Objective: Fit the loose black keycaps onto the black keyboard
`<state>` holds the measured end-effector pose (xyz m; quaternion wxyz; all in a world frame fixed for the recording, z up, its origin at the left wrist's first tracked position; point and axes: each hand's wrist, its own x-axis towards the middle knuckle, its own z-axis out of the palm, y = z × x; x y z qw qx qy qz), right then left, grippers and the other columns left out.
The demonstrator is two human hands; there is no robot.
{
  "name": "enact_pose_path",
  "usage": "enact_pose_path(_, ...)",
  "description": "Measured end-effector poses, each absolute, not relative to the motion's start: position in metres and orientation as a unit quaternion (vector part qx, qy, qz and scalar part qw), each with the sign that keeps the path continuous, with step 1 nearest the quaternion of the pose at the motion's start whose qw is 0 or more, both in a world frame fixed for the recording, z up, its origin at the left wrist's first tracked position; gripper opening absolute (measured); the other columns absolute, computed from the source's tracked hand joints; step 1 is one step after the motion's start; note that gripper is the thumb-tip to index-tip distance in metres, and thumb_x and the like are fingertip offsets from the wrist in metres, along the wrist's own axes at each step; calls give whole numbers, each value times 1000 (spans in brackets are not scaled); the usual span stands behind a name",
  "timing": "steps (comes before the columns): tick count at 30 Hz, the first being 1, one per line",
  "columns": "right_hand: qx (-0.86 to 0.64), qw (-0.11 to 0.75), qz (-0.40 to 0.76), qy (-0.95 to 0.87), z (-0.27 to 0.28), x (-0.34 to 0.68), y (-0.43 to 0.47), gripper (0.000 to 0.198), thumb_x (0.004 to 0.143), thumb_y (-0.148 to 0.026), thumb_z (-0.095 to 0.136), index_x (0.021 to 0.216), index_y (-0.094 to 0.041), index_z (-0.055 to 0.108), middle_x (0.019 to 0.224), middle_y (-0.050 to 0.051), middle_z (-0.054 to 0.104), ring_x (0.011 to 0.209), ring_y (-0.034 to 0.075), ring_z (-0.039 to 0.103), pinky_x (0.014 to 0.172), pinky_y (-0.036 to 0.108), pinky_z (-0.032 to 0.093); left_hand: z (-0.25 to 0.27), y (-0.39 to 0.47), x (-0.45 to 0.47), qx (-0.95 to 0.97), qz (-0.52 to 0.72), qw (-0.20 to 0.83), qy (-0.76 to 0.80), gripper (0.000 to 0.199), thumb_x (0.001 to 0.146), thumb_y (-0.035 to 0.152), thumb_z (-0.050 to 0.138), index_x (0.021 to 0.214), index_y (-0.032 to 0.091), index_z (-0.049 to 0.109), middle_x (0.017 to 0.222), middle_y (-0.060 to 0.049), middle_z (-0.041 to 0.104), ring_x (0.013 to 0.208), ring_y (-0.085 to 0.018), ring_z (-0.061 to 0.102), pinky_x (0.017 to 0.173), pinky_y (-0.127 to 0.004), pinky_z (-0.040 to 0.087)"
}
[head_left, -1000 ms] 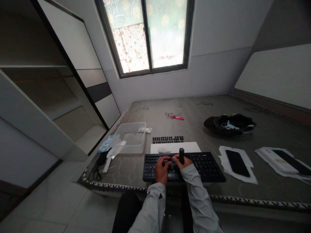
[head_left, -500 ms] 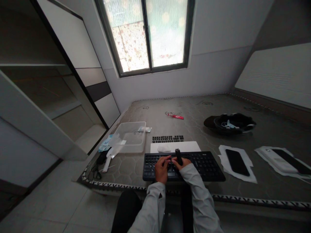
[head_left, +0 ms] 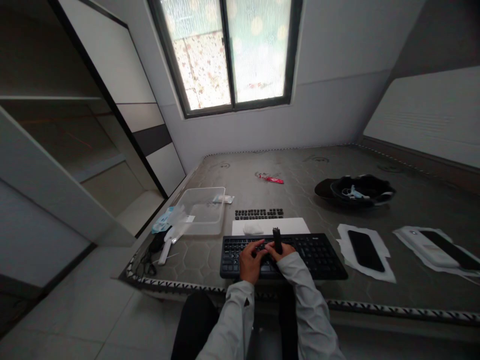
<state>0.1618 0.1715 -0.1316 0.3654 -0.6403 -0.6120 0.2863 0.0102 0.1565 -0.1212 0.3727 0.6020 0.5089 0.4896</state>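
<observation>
The left hand [head_left: 250, 264] is held over the keyboard [head_left: 318, 255], fingers curled, thumb and forefinger nearly meeting; whether anything small is pinched there cannot be told. Beside it, also over the keyboard, a dark rod-like tool [head_left: 277, 241] is gripped in the right hand [head_left: 284, 251], its upper end projecting from the fist and its lower part hidden by the fingers. The tool is judged light and rigid, best held round its shaft. The keyboard is judged stiff and fairly light, liable to rock on the padded mattress [head_left: 375, 295] beneath; it is best taken by its short ends. Its middle keys are covered by the hands. Just beyond the keyboard a white sheet [head_left: 287, 225] is seen, bearing an unidentifiable pale lump [head_left: 253, 229]; farther past it lie loose keycaps [head_left: 258, 214], judged hard, light and easily scattered, their legends too small to be read.
</observation>
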Motion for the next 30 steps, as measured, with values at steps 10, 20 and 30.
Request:
enact_pose_path(10, -593, 495, 305, -556, -139, 163, 176, 48, 81, -66, 49, 79, -23, 70, 55, 1, 66, 55, 20, 64, 58, 31, 49, -109, 156, 4, 550, 481, 400, 554, 39, 84, 46, 60, 110, 19, 72, 85, -4, 72, 71, -16, 61, 69, -27, 49)
enact_pose_path(20, -488, 670, 350, -436, -125, 160, 175, 49, 83, -70, 54, 69, -23, 63, 51, -1, 57, 47, 15, 53, 50, 29, 43, -41, 186, -22, 674, 402, 292, 547, 26, 85, 39, 63, 105, 26, 70, 62, 4, 65, 57, -13, 59, 60, -23, 45)
enact_pose_path(30, -414, 692, 477, -349, -135, 142, 184, 41, 85, -61, 60, 73, -22, 60, 46, -3, 53, 42, 12, 46, 46, 26, 33, -54, 366, -30, 846, 186, 110, 488, 21, 87, 32, 62, 107, 28, 69, 93, 1, 75, 73, -14, 66, 74, -25, 48)
